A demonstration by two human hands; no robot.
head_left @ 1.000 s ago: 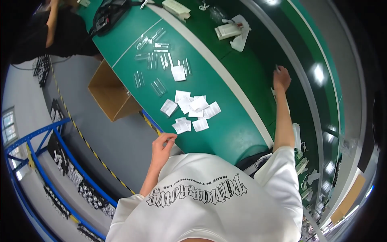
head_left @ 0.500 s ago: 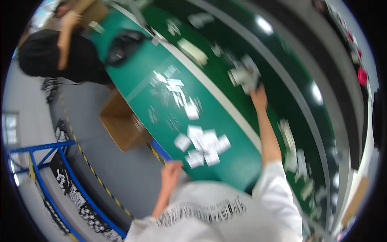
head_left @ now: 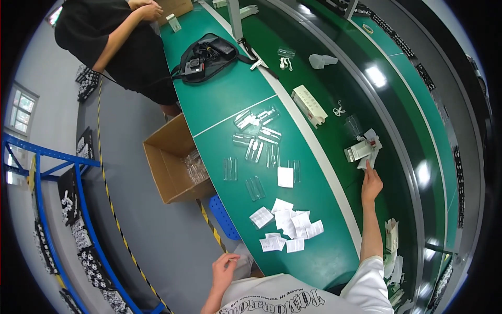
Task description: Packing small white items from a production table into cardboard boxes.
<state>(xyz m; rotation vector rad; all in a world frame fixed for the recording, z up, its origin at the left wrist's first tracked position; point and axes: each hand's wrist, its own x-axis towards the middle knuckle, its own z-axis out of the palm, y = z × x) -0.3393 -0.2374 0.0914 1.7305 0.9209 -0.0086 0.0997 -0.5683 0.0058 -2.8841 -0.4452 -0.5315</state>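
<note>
My right hand (head_left: 372,184) reaches out over the green conveyor belt, its fingertips closed at the lower edge of a crumpled white plastic bag (head_left: 369,159). The thumb is mostly hidden. Against that bag lies a small white box (head_left: 358,151), beside a clear plastic tray (head_left: 353,125). My left hand (head_left: 224,269) hangs near my body at the table's near left edge, fingers loosely curled, thumb apart, with nothing in it. Folded white leaflets (head_left: 298,224) lie in a loose pile on the green table between my hands. Several clear plastic trays (head_left: 254,150) are scattered beyond them.
A cardboard box (head_left: 158,166) with clear trays inside stands left of the table, near a blue crate (head_left: 224,217). A black bag (head_left: 209,58) lies farther up the table. A co-worker (head_left: 117,47) stands at far left. An opened carton (head_left: 308,106) and a white cable (head_left: 339,109) rest on the belt.
The view has swung, so the scene sits lower and farther right. My right hand stays at the bag and small box on the belt. My left hand remains by my body, its fingers looser.
</note>
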